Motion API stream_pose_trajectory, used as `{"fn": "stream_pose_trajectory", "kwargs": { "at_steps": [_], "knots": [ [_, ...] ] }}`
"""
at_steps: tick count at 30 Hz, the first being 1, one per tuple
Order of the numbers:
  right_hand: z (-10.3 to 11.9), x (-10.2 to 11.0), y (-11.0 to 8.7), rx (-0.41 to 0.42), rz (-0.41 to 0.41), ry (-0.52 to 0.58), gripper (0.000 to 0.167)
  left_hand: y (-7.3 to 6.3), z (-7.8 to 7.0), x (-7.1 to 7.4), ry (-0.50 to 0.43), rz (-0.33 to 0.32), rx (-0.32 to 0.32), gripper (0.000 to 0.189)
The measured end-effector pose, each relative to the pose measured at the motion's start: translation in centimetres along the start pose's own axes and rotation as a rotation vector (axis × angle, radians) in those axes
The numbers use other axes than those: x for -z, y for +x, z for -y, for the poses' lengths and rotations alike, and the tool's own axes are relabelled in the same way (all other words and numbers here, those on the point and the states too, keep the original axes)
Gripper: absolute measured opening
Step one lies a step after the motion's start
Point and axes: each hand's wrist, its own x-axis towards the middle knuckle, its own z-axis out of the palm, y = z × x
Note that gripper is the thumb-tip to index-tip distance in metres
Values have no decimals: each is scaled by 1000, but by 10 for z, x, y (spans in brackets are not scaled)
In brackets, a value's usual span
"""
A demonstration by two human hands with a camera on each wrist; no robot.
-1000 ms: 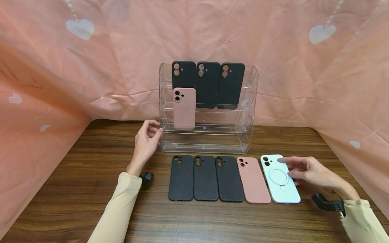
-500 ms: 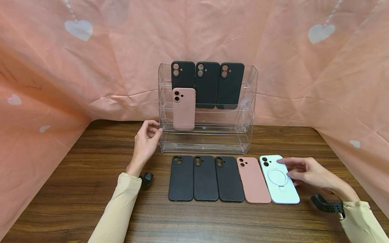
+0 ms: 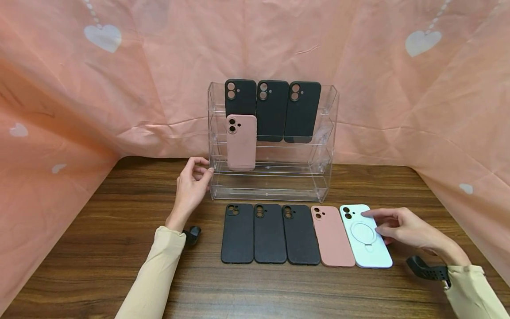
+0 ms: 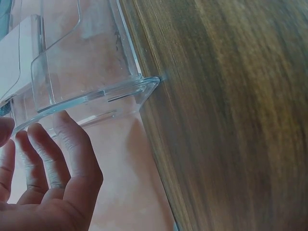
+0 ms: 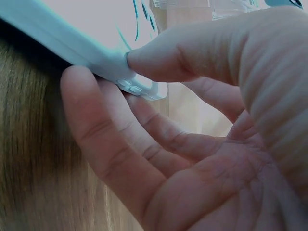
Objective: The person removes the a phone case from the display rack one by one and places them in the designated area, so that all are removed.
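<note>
At the right end of a row of phone cases lies a white phone case [image 3: 368, 254] with a ring on its back. My right hand [image 3: 410, 228] holds its right edge; in the right wrist view the thumb [image 5: 163, 55] lies on the edge, other fingers beneath it. A pink phone case [image 3: 332, 239] lies directly left of it. My left hand [image 3: 193, 186] touches the left side of a clear tiered display rack [image 3: 267, 195], fingertips against its panel in the left wrist view. On the rack's tiers stand a pink phone case [image 3: 241, 146] and three black ones.
Three black phone cases, left [image 3: 237, 235], middle [image 3: 270, 235] and right [image 3: 301, 235], continue the row on the wooden table [image 3: 255, 292], in front of the rack. Pink cloth [image 3: 167, 79] with white hearts hangs behind and at both sides.
The white phone case has slid slightly left toward the pink one, my right hand moving with it. My left hand and the rack have stayed in place.
</note>
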Motion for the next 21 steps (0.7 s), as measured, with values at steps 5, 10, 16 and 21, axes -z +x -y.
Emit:
{"fn": "stream_pose_trajectory", "kwargs": {
  "at_steps": [5,10,16,21],
  "knots": [
    [0,-2,2,31,-14,-62,40,0,0,0,-3,-1,-2,23],
    [4,-4,3,9,-18,-124,39,0,1,0,-2,1,-4,22],
    [8,-5,5,-60,-10,-128,42,0,0,0,-7,2,-2,22],
    [7,-4,6,-64,-10,-123,42,0,1,0,-1,-1,-6,22]
  ]
}}
